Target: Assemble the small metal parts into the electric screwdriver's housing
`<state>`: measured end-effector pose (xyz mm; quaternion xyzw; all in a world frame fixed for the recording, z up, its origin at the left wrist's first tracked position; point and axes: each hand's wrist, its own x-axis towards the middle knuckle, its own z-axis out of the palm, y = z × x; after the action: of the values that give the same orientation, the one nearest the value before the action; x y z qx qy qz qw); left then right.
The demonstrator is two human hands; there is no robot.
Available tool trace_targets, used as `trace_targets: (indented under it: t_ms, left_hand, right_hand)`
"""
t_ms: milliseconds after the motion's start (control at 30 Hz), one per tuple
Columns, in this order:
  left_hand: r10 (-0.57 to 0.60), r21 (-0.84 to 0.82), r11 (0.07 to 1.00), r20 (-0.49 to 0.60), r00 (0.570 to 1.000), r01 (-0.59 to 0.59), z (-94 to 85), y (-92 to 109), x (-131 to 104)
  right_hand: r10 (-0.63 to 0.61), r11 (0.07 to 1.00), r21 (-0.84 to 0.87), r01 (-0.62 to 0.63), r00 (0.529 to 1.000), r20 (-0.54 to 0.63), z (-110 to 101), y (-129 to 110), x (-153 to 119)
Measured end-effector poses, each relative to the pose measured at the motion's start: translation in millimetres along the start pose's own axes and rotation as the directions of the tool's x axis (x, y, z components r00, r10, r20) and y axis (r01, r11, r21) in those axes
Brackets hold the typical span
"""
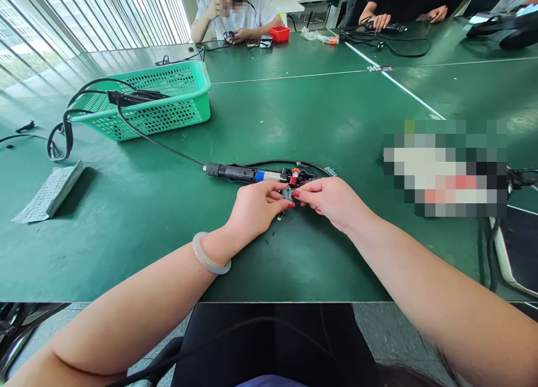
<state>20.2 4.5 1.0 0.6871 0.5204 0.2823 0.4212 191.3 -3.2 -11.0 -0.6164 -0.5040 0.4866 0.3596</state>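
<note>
A small circuit board (288,193) is between my fingertips, just in front of an opened black handheld device. My left hand (256,205), with a pale bangle (211,255) on the wrist, closes its thumb and fingers on the board from the left. From the right, my right hand (330,199) pinches at the board's edge; whether it holds a second small part I cannot make out. The black device (231,172) lies lengthwise behind my hands, with a blue band, a silvery section and a red part (294,177) showing. My fingers hide its near side.
At left stands a green mesh basket (185,110) holding black cables (137,97). A folded paper stack (50,191) lies nearer. Across the green table (138,252) are a red tray (279,34), co-workers' hands and a dark cable bundle (378,40). A blurred patch covers items at right.
</note>
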Motion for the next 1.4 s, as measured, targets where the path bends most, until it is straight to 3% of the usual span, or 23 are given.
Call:
trace_targets:
  t_ms: [300, 667, 1167, 1400]
  left_hand:
    - [-0.005, -0.05, 0.999, 0.008, 1.0, 0.005, 0.8, 0, 0]
    - [-0.102, -0.277, 0.953, 0.081, 0.991, 0.12, -0.3, -5, 7]
    - [-0.085, -0.281, 0.953, 0.111, 0.99, 0.113, 2.4, -8, 8]
    - [-0.157, -0.365, 0.91, 0.141, 0.978, 0.198, 0.8, -3, 12]
  right_hand:
    - [-0.058, 0.987, -0.151, 0.054, 0.998, -0.025, 1, -4, -2]
    - [-0.03, 0.996, -0.083, 0.032, 0.999, 0.022, 0, 0, 0]
    - [0.001, 1.0, 0.01, -0.002, 0.999, 0.055, 1, -3, -2]
    - [0.027, 0.998, 0.055, -0.031, 0.997, 0.068, 2, -3, -1]
